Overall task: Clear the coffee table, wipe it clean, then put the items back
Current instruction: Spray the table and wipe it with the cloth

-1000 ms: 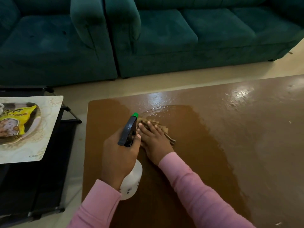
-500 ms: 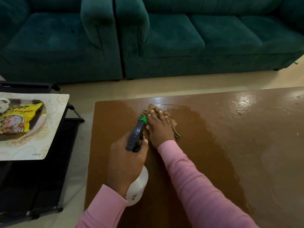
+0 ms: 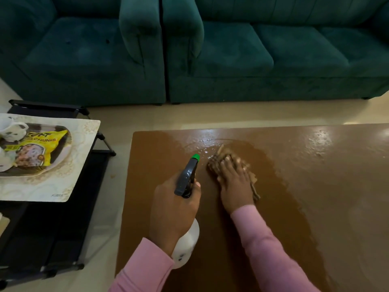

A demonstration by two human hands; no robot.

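We are in a home living room. Two dark green velvet sofas (image 3: 231,49) stand side by side, arm against arm, on a pale tiled floor (image 3: 168,114). In front of them sits a low brown coffee table, its tabletop (image 3: 305,186) glossy and wet in part. To our left a black-framed stand (image 3: 52,239) carries a patterned mat (image 3: 80,157), a yellow snack packet (image 3: 40,148) and white cups (image 3: 10,128): household things, nothing commercial.
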